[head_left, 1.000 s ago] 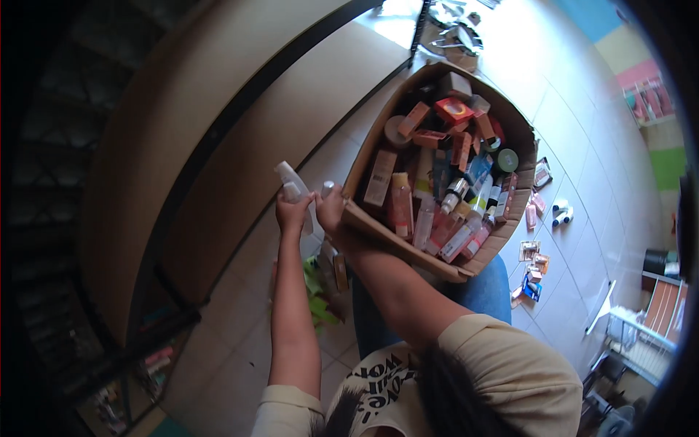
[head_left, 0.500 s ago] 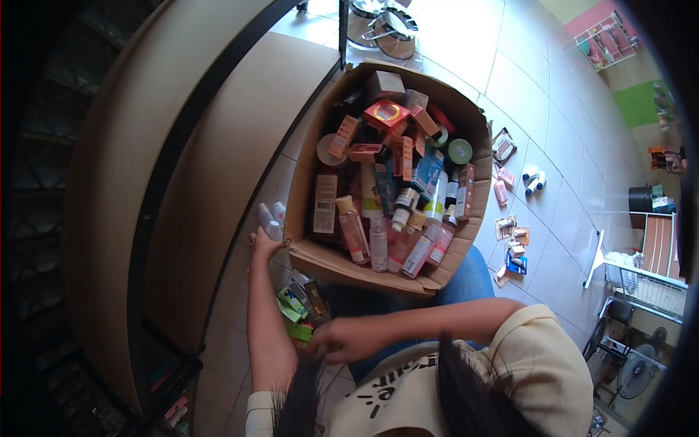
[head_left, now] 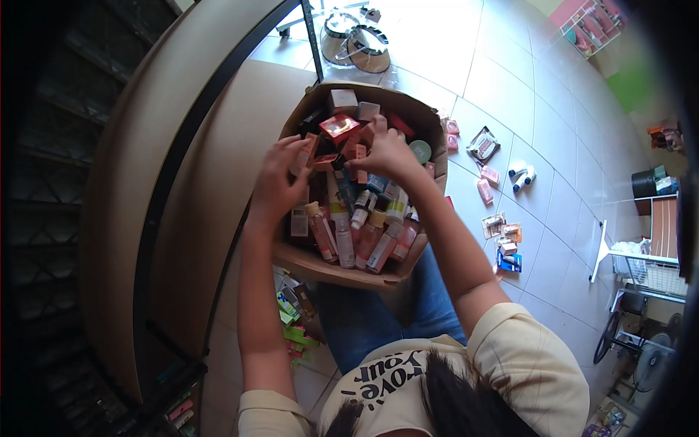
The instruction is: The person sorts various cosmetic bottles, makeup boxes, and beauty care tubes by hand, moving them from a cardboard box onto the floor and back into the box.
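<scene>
A cardboard box [head_left: 331, 273] full of cosmetics sits before me, over my legs. My left hand [head_left: 280, 175] is at its left side, fingers spread, fingertips right at a small orange carton [head_left: 312, 151]. My right hand [head_left: 393, 153] reaches in from the right, thumb apart from the bent fingers, over upright orange cartons [head_left: 360, 154]. Between the hands lies a red box [head_left: 339, 127] with a round gold print. Pink bottles [head_left: 322, 233], a clear bottle [head_left: 344, 244] and a dropper bottle [head_left: 362, 207] fill the near side. A green round lid [head_left: 419, 151] shows beside my right wrist.
A shelf with a dark metal frame [head_left: 193, 109] runs along the left. Green cartons [head_left: 289, 306] lie on the floor below the box. On the right-hand tiles are pink bottles [head_left: 486, 191], a dark packet [head_left: 483, 144], white bottles [head_left: 522, 176] and small packs [head_left: 510, 247]. Sun visors [head_left: 368, 49] lie beyond.
My left hand has left the white bottles beside the box and moved over its contents. My right hand has risen from near the green cartons into the box. The view has shifted.
</scene>
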`<state>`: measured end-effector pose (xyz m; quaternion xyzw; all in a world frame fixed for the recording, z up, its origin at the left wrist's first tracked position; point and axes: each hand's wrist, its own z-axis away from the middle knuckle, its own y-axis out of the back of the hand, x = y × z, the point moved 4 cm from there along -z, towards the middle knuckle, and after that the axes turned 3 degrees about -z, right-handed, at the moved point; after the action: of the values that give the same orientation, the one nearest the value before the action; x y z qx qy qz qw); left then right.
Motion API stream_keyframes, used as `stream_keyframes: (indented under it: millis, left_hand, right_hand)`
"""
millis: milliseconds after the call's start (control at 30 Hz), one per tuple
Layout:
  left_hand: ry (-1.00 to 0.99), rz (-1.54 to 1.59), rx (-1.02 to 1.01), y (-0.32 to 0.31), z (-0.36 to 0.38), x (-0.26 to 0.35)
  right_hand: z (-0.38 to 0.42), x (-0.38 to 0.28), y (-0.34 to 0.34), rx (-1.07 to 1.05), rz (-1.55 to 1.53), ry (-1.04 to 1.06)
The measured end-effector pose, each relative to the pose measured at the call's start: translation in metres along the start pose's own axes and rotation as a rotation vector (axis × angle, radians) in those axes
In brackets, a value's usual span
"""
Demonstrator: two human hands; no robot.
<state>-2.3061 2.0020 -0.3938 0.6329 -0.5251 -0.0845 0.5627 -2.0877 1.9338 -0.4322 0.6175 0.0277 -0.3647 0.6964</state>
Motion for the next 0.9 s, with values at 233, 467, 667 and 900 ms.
stream_keyframes:
  millis: [233,467,667,900]
  left_hand:
    - [0.294,-0.346,-0.263,-0.074,-0.022,-0.004]
    - [0.31,-0.399,-0.198,-0.076,-0.028,0.001]
    - [0.328,-0.076,-0.169,-0.085,-0.033,-0.004]
    - [0.37,-0.024,-0.159,-0.089,-0.047,-0.005]
  right_hand:
    - [-0.004,-0.007,-0.006,-0.002,-0.052,-0.152]
    - [-0.002,-0.01,-0.005,0.051,-0.033,-0.173]
    - [-0.019,-0.018,-0.011,-0.053,0.133,-0.179]
    - [-0.011,0.023,0.001,-0.053,-0.702,-0.124]
